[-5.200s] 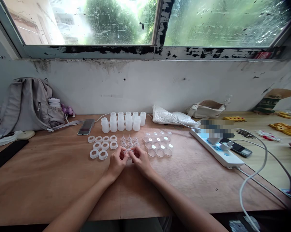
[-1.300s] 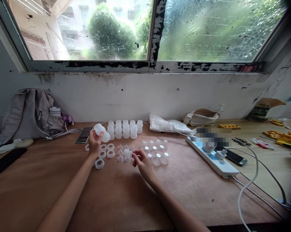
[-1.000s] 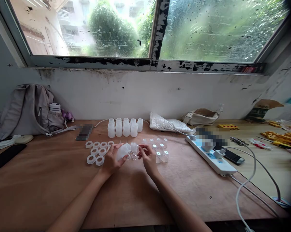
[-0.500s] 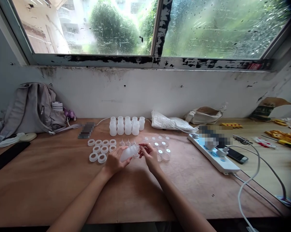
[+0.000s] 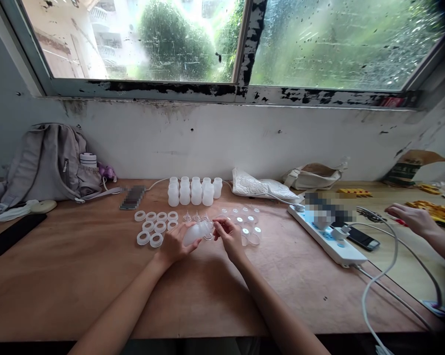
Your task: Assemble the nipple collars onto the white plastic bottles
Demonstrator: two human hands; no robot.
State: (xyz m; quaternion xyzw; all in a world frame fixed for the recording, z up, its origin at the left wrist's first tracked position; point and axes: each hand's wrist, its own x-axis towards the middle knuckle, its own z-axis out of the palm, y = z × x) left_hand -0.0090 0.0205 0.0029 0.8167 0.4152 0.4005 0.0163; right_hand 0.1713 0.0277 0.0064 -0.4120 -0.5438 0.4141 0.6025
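Observation:
My left hand [image 5: 175, 245] is wrapped round a frosted white baby bottle [image 5: 193, 234], tilted with its mouth end up to the right. At that mouth, the fingers of my right hand [image 5: 226, 236] are pinched together; what they hold, if anything, is too small to make out. Just behind the bottle stand several clear teats [image 5: 196, 217]. White screw rings [image 5: 143, 238] lie in rows to the left. Clear domed caps [image 5: 255, 238] and small discs sit right of my right hand. Farther back, several more frosted bottles [image 5: 185, 193] stand upright in a cluster.
A grey backpack [image 5: 47, 165] leans against the wall at left, near a black flat case [image 5: 15, 235]. A white power strip [image 5: 325, 236] with looping cables lies at right. Another person's hand [image 5: 416, 219] reaches over yellow parts [image 5: 436, 209]. A white plastic package [image 5: 257, 186] lies by the wall.
Another person's hand has come in at the right edge, over the yellow parts. My two hands and the bottle stay almost where they were.

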